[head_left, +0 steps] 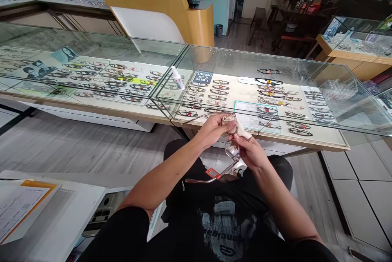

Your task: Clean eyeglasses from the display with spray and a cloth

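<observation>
A pair of eyeglasses (232,152) with a thin pinkish frame is held upright on its side above my lap. My left hand (212,130) is closed on the upper lens, thumb against it, with a pale cloth (243,130) bunched around that lens. My right hand (251,151) pinches the frame near the bridge, and the cloth's tail lies against its fingers. One temple arm stretches left past my left hand; the other hangs lower, carrying a red-orange tag (212,173). Exactly which fingers grip the cloth is hard to see.
Just ahead stands a glass display case (294,90) holding rows of eyeglasses. A white spray bottle (177,78) is on its glass top. To my lower left, papers (26,204) lie on a white surface. A wooden counter (153,0) stands beyond the case.
</observation>
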Available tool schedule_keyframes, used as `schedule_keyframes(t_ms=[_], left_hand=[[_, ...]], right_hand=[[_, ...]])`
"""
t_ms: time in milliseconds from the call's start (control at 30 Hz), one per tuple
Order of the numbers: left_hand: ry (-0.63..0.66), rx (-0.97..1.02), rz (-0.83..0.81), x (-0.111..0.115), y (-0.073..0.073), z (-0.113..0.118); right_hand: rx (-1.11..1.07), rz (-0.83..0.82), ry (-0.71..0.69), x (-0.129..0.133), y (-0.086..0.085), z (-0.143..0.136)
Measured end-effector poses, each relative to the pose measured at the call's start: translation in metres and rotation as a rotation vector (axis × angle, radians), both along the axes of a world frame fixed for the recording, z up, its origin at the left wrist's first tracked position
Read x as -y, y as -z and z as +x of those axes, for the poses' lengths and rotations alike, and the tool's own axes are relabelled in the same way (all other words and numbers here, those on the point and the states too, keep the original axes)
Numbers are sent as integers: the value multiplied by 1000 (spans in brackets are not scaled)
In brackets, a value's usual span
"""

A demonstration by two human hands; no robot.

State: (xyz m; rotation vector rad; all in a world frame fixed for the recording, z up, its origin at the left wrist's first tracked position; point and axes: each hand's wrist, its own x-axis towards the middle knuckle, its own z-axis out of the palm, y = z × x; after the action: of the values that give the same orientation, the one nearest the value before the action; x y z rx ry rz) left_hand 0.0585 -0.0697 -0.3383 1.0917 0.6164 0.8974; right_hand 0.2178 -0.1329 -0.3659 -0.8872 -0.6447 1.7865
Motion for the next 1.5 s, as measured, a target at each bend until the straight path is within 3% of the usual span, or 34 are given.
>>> schedule_keyframes(t_ms=[167, 367, 567, 667, 800, 900, 1033, 1200, 1333, 1433, 1500], left_hand=[[-93, -4, -3, 0, 4, 0], [77, 81, -162, -6, 7, -10], [-26, 72, -149, -1, 12, -2], [-11, 39, -218, 0, 9, -7], [53, -20, -314, 3, 5, -18], [122, -34, -383, 4, 4, -20], [170, -12, -422, 5, 3, -18], [191, 37, -460, 6, 2, -17], [113, 128, -495, 6, 9, -16], [81, 180, -501, 8, 19, -13], [56, 182, -478, 9, 26, -12]], right_hand=[[-1, -1, 7, 1, 2, 0], [-19, 33, -66, -2, 2, 5], [153, 117, -69, -2, 10, 7], [532, 326, -165, 3, 0, 27], [1084, 877, -16, 8, -25, 53], [1289, 1254, -57, 7, -38, 56], [1438, 1459, -117, 5, -44, 50], [1490, 1550, -69, 4, -38, 47], [1372, 1535, 105, -1, -26, 45], [1225, 1418, 235, -1, -24, 41], [1120, 1253, 300, 1, -29, 40]])
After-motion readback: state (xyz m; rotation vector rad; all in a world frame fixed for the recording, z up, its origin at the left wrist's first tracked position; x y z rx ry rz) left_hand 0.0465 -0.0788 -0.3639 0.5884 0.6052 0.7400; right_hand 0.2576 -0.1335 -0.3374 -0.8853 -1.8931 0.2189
